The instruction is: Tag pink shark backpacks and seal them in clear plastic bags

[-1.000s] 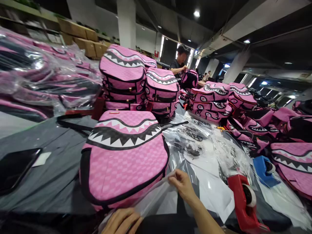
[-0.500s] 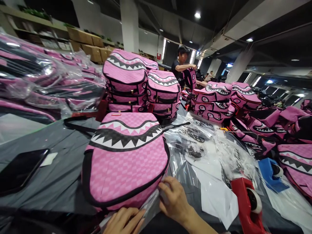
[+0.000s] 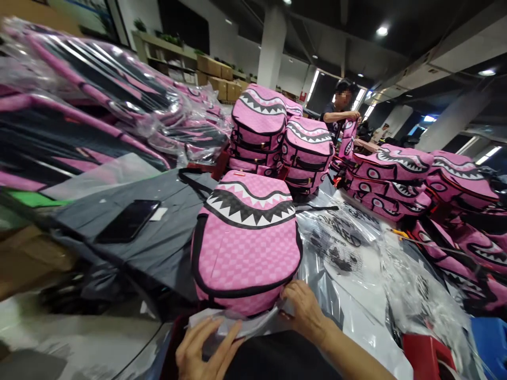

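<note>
A pink checkered backpack [image 3: 249,258] with a black-and-white shark-teeth print lies in front of me on the grey-covered table. At its near end is a clear plastic bag [image 3: 257,326], its edge stretched between my hands. My right hand [image 3: 303,311] pinches the plastic beside the backpack's lower right corner. My left hand [image 3: 208,345] has its fingers over the plastic at the lower left, gripping its edge; the thumb is partly hidden. How far the plastic reaches under the backpack is hidden.
Plastic-wrapped backpacks [image 3: 106,79] pile up at left, near a phone [image 3: 129,220]. Stacked backpacks [image 3: 259,111] stand behind, more [image 3: 390,179] at right. Printed clear bags [image 3: 340,237] lie right of the backpack. Red [image 3: 425,353] and blue [image 3: 489,343] tape dispensers sit at lower right. Another person [image 3: 336,113] holds a backpack.
My view has swung left, so everything sits further right. My left hand's fingers have spread on the plastic, and more of the plastic edge shows between my hands.
</note>
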Motion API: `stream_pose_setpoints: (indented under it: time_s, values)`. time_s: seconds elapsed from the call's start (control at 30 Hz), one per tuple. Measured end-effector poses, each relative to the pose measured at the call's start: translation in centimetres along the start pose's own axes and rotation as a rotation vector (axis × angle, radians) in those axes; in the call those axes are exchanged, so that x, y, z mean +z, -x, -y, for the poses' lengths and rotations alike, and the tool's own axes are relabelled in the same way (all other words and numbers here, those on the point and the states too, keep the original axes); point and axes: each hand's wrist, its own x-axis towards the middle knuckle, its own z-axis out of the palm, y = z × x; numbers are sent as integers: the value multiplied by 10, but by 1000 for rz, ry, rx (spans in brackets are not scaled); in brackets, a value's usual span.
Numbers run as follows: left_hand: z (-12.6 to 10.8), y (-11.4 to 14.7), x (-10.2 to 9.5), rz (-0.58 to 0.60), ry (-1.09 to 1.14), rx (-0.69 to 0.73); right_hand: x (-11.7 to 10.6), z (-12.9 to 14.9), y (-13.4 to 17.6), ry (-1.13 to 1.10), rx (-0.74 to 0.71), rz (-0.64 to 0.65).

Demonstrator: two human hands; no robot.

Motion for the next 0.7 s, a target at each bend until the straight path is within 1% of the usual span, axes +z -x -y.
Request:
stream_pose_setpoints:
  time_s: [0.13, 0.17, 0.23, 0.33, 0.47, 0.53, 0.6, 0.7]
  values:
    - [-2, -8, 3, -174, 11, -39, -2, -3, 3, -144, 115, -43]
    - [-2, -9, 3, -196, 12, -50, -3, -3, 4, -154, 134, -48]
    - [-1, -11, 3, -196, -7, -72, -5, -4, 4, -146, 126, -34]
    - [4, -16, 0, -137, -19, -73, -7, -6, 5, -72, 36, 24]
    - [19, -18, -1, -49, -16, 69, -9, -7, 5, 80, -49, 117]
    - [28, -16, 1, -20, -14, 141, -9, -7, 4, 172, -106, 115]
    - [38, -11, 2, 41, 2, 195, -9, -6, 1, 217, -168, 89]
    - [51, -7, 0, 122, 56, 288, -11, -7, -3, 165, -228, 114]
